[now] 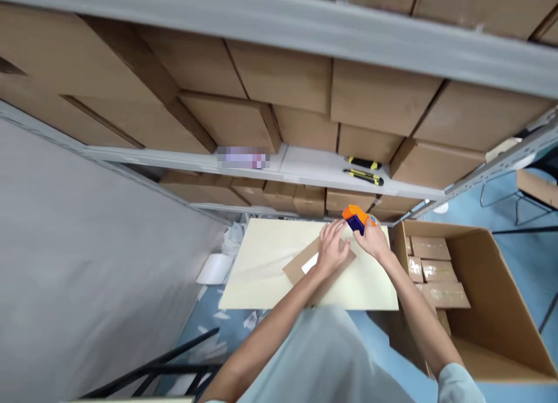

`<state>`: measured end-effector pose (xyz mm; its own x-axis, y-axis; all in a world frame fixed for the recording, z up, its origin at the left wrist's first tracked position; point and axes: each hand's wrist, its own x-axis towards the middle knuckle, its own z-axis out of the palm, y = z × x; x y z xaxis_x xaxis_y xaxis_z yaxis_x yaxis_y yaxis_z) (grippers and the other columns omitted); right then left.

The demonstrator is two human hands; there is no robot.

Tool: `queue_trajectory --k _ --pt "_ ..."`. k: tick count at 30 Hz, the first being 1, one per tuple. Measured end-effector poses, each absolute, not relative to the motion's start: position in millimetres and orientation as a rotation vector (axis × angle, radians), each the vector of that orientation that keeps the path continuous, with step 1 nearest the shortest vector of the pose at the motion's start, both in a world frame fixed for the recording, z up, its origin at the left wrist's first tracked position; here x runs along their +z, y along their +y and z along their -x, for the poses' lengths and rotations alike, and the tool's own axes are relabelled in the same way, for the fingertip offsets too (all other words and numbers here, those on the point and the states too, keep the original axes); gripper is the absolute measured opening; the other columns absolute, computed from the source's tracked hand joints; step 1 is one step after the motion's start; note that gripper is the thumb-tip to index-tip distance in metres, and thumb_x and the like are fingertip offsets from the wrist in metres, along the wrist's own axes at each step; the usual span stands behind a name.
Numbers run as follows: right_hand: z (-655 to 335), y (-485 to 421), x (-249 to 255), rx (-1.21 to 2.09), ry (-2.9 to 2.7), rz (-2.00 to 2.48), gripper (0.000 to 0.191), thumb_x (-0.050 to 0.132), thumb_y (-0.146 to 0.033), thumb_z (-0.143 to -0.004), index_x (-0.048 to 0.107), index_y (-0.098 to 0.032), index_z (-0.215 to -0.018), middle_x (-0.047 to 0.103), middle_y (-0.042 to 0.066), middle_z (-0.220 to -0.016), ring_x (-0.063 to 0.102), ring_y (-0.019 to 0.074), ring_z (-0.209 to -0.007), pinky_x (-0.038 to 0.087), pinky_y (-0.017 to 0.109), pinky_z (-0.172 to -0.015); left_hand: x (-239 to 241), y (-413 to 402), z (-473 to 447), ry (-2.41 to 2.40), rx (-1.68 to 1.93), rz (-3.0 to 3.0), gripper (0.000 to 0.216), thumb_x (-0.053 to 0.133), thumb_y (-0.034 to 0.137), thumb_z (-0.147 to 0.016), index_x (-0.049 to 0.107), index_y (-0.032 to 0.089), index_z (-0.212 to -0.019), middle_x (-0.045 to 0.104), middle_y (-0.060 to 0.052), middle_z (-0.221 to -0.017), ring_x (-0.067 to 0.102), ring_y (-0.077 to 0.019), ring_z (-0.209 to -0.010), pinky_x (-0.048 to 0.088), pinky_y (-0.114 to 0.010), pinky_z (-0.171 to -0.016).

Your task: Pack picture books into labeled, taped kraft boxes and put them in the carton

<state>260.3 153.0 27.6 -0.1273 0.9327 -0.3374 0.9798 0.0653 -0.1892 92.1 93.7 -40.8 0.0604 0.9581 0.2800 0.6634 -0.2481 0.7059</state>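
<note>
A small cardboard box [301, 268] with a white label [310, 263] lies at an angle on the pale yellow tabletop [261, 263]. My left hand [333, 245] rests on top of this box, fingers stretched toward its far side. Just right of it, my right hand [372, 239] is closed around an orange and dark blue tape dispenser [355, 220]. The dispenser's front is close to the fingertips of my left hand, above the far end of the box. Whether its tape touches the cardboard cannot be made out.
A big open carton [497, 298] with several small taped boxes [438, 271] stands at the right. Metal shelving [305, 173] full of cardboard boxes rises behind the table, with utility knives [365, 176] on it. Left are a grey wall [87, 246] and a white roll [214, 269].
</note>
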Motion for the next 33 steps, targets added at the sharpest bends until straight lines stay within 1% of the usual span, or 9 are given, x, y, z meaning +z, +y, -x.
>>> queue_trajectory --k 2,5,11,16,21,24,27,30,33 --pt "-242 177 46 -0.626 2.321 -1.906 0.059 0.044 -0.035 -0.106 0.042 0.003 -0.151 0.078 0.028 -0.118 0.077 0.04 -0.109 0.056 0.04 -0.084 -16 111 -80 1.557 1.108 -2.01 0.054 0.051 0.031 -0.103 0.057 0.026 -0.157 0.062 -0.011 -0.159 0.053 -0.0277 -0.151 0.035 -0.051 -0.133" --pt "-210 220 73 -0.621 2.516 -1.759 0.058 0.046 -0.028 -0.104 0.04 0.006 -0.15 0.077 0.03 -0.121 0.075 0.0402 -0.113 0.054 0.039 -0.089 10 142 -55 1.575 1.183 -2.011 0.058 0.05 0.03 -0.103 0.053 0.023 -0.161 0.055 -0.014 -0.165 0.052 -0.0286 -0.153 0.04 -0.049 -0.129" --pt "-136 296 115 -0.391 2.642 -1.55 0.042 0.045 -0.02 -0.107 0.051 -0.003 -0.145 0.073 0.026 -0.133 0.072 0.0334 -0.123 0.051 0.037 -0.101 29 207 -8 1.715 1.116 -1.949 0.072 0.057 0.026 -0.097 0.042 0.015 -0.167 0.038 -0.02 -0.176 0.042 -0.0344 -0.161 0.039 -0.053 -0.13" --pt "-93 327 129 -0.309 2.581 -1.512 0.035 0.057 -0.017 -0.102 0.066 -0.007 -0.135 0.074 0.023 -0.136 0.073 0.0292 -0.124 0.053 0.033 -0.101 33 234 16 1.788 0.893 -1.903 0.073 0.059 0.019 -0.093 0.045 0.008 -0.164 0.035 -0.025 -0.176 0.043 -0.0372 -0.16 0.039 -0.054 -0.131" --pt "-82 338 129 -0.242 2.507 -1.556 0.03 0.061 -0.017 -0.101 0.074 -0.011 -0.128 0.077 0.021 -0.132 0.074 0.0286 -0.123 0.055 0.034 -0.101 27 219 29 1.75 0.769 -1.968 0.071 0.056 0.016 -0.094 0.046 0.009 -0.164 0.036 -0.022 -0.176 0.038 -0.0347 -0.163 0.035 -0.052 -0.133" --pt "-83 341 125 -0.202 2.509 -1.586 0.031 0.062 -0.02 -0.102 0.073 -0.012 -0.13 0.076 0.022 -0.135 0.072 0.0296 -0.127 0.052 0.037 -0.107 18 202 29 1.752 0.752 -1.97 0.071 0.055 0.019 -0.095 0.045 0.009 -0.165 0.034 -0.021 -0.177 0.037 -0.0356 -0.164 0.034 -0.053 -0.134" --pt "-86 340 118 -0.162 2.543 -1.614 0.032 0.061 -0.021 -0.104 0.072 -0.01 -0.132 0.075 0.024 -0.135 0.067 0.0319 -0.134 0.045 0.042 -0.117 4 183 25 1.762 0.753 -1.938 0.072 0.055 0.023 -0.096 0.043 0.011 -0.166 0.032 -0.02 -0.178 0.034 -0.0365 -0.165 0.032 -0.055 -0.134" --pt "-95 331 110 -0.119 2.642 -1.64 0.046 0.058 -0.022 -0.106 0.06 -0.007 -0.149 0.064 0.026 -0.151 0.054 0.0342 -0.147 0.036 0.047 -0.125 -15 153 25 1.783 0.795 -1.915 0.071 0.054 0.027 -0.098 0.042 0.011 -0.166 0.031 -0.02 -0.179 0.031 -0.0363 -0.166 0.031 -0.057 -0.134" --pt "-126 311 90 -0.102 2.936 -1.741 0.057 0.058 -0.028 -0.106 0.049 -0.008 -0.159 0.056 0.026 -0.158 0.049 0.0375 -0.147 0.037 0.054 -0.125 -43 103 36 1.848 0.892 -1.848 0.072 0.054 0.033 -0.1 0.039 0.012 -0.167 0.034 -0.021 -0.178 0.031 -0.0359 -0.167 0.029 -0.058 -0.136"
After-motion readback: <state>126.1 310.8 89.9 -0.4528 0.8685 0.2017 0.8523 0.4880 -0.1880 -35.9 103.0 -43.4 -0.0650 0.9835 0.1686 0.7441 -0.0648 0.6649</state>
